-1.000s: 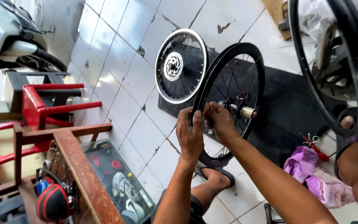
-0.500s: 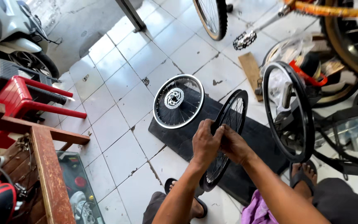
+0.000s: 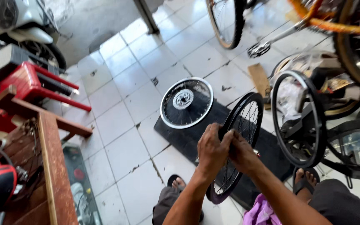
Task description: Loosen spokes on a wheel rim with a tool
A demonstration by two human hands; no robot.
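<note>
A black spoked wheel (image 3: 240, 137) is held upright on the black mat (image 3: 188, 137), rim edge-on, so its hub can be reached. The left hand (image 3: 211, 151) and right hand (image 3: 243, 155) are closed around that hub. Behind the held wheel, 1 white-rimmed wheel (image 3: 186, 102) lies flat.

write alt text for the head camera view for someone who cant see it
Both hands, the left hand and the right hand, grip a black bicycle wheel standing upright on a black mat on a white tiled floor. A second wheel lies flat on the mat beyond it, and a red stool stands at the left.
</note>
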